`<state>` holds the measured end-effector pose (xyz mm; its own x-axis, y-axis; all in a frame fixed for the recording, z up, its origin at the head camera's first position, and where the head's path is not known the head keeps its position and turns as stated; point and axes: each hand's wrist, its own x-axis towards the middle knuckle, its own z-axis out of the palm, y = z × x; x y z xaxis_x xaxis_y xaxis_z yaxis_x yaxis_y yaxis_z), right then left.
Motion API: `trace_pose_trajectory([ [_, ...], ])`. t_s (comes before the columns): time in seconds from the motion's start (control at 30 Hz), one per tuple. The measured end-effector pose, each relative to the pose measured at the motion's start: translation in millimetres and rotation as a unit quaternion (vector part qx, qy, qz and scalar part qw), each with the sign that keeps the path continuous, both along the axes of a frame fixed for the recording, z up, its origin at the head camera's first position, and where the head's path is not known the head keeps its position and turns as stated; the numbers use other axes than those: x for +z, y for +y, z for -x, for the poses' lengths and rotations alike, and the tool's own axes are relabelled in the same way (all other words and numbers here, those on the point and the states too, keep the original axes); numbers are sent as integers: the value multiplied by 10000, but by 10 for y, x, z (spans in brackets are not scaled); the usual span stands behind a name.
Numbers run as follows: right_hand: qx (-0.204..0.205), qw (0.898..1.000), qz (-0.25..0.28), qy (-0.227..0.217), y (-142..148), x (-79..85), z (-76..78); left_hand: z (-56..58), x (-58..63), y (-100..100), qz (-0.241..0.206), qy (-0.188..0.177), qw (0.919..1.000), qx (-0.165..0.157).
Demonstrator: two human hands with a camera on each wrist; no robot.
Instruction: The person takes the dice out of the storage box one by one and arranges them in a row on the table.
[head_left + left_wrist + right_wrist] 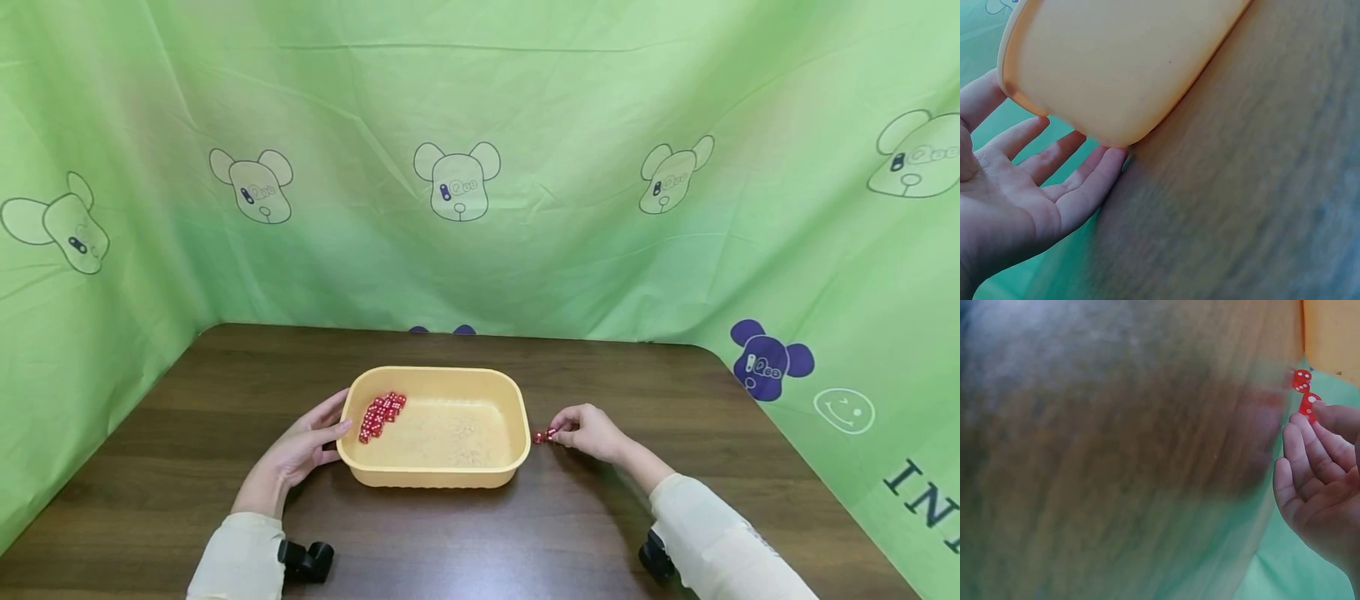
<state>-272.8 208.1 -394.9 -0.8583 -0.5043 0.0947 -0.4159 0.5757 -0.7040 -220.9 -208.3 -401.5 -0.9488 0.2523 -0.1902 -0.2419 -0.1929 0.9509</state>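
A yellow plastic tub [432, 477] stands on the table with several red dice [381, 414] gathered at its left end. My left hand [303, 442] holds the tub's left end, thumb at the rim and fingers against the outer wall. In the left wrist view the fingertips [1116, 156] meet the tub's underside edge. Just right of the tub, my right hand [592, 432] pinches a red die [1310, 407] with white pips between thumb and fingers. Another red die [1302, 379] is right beside it, on the side toward the tub.
The brown wooden table [465, 542] runs back to a green printed curtain [525, 267] that hangs behind and at both sides. Black wrist-camera mounts [307, 561] sit at both cuffs, low over the table.
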Motion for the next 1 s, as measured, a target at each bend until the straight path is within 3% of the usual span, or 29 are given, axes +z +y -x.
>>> trace_pose_trajectory([
  [0.3, -21, 9983, -578, 74, -46, 12, 20, -13, -13, -17, -37, 6, 10000, -14],
  [1.0, 46, 9983, -569, -100, -53, 33, 14, -1, -23, 5, -89, 3, 10000, 5],
])
